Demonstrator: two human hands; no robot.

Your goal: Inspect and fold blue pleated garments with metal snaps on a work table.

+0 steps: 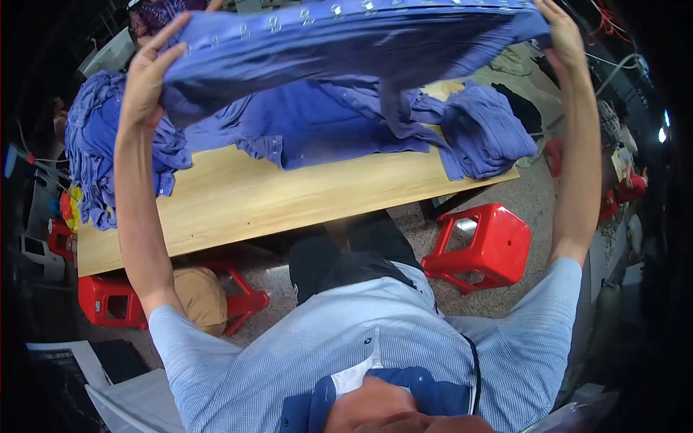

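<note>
A blue-purple garment [332,65] is stretched wide and held up above the table. A row of small shiny fasteners runs along its upper edge. My left hand [150,76] grips its left end, thumb and fingers closed on the cloth. At the other end my right hand [563,36] is closed on the right corner, partly cut off by the top of the picture. Beneath, more cloth of the same colour [325,133] lies spread on the light wooden table [289,195]. Bunched garments [97,137] are heaped on the left, and a folded-over bundle [484,130] rests on the right.
Red plastic stools [502,245] stand by the table's near side; one on the left [108,299] is next to a tan cushion-like thing [201,299]. A person in a patterned top [155,18] is across the table. Cables hang at both sides.
</note>
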